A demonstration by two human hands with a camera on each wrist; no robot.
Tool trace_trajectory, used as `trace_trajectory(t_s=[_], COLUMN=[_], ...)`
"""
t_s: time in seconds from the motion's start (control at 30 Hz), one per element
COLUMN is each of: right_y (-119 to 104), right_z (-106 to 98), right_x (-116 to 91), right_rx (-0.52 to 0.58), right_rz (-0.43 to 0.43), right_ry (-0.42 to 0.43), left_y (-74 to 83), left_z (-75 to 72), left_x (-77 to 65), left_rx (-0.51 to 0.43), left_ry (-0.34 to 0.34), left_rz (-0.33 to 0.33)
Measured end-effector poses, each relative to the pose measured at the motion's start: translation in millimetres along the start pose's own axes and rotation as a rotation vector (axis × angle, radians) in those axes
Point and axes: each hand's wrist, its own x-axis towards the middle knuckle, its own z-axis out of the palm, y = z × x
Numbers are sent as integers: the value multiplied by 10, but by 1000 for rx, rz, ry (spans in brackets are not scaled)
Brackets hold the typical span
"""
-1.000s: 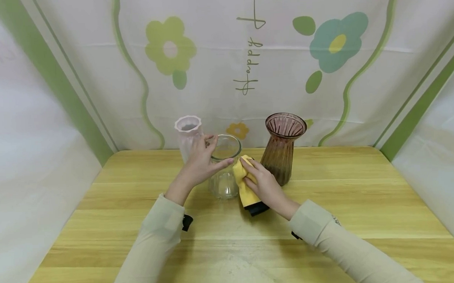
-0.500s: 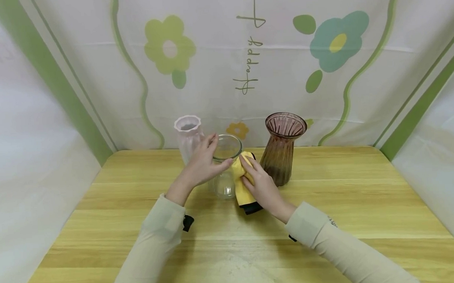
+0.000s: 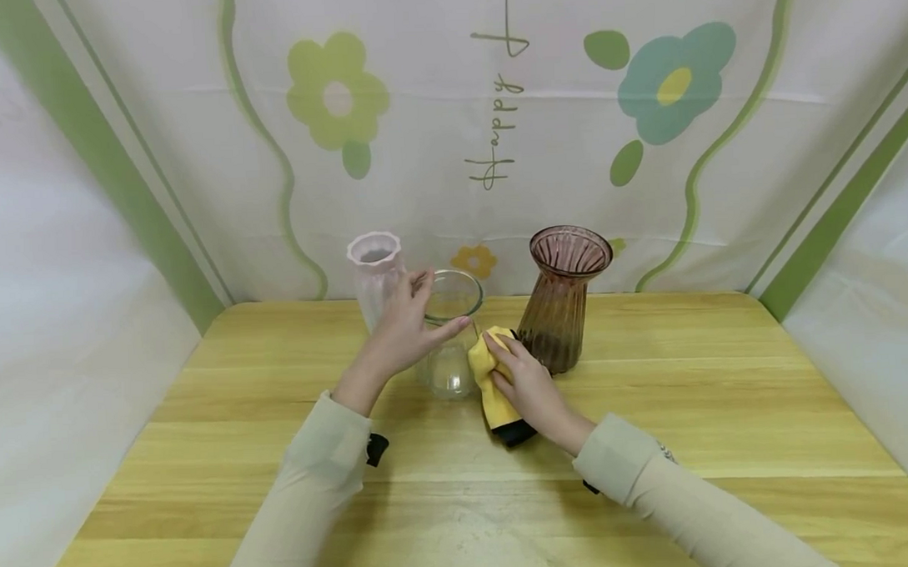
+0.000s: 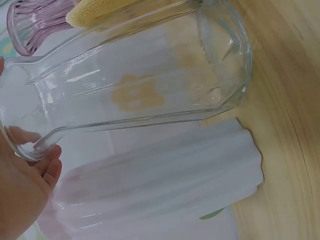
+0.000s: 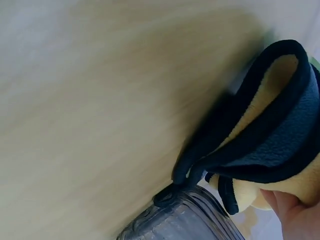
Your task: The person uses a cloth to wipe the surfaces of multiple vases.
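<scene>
A clear glass vase (image 3: 451, 374) stands upright at the table's middle. My left hand (image 3: 398, 329) holds it by the rim, thumb in front and fingers at the far left; the left wrist view shows the fingertips at the neck of the clear vase (image 4: 150, 65). In my right hand (image 3: 539, 391) is a bunched yellow cloth (image 3: 496, 399) with dark edging, beside the vase's right wall. Up close in the right wrist view, the cloth (image 5: 280, 145) shows a blue-black folded side. Whether it touches the glass is hard to tell.
A pale pink vase (image 3: 372, 290) with a scalloped rim stands behind my left hand. To the right rises a ribbed purple-brown glass vase (image 3: 556, 317), close to my right hand. A printed white curtain (image 3: 421, 193) closes off the back of the wooden table (image 3: 462, 517).
My right hand and the cloth first moved slightly left and up along the clear vase, then back down and right. The left hand and the vases have stayed in place.
</scene>
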Motion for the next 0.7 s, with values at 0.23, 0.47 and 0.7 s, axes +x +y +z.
trace_trajectory(t_s=[0.23,0.47,0.7], right_y=[-56,-129,-80], right_z=[-57,-135,-105], right_x=[57,140,109], right_rx=[48,69,49], right_rz=[-44,-67,-91], right_ry=[50,96,86], left_y=[-24,-35,-45], left_z=[-53,-85,-58], left_x=[3,2,3], left_rx=[17,-41,-63], left_ry=[-52,-131,-98], left_rz=[42,24,5])
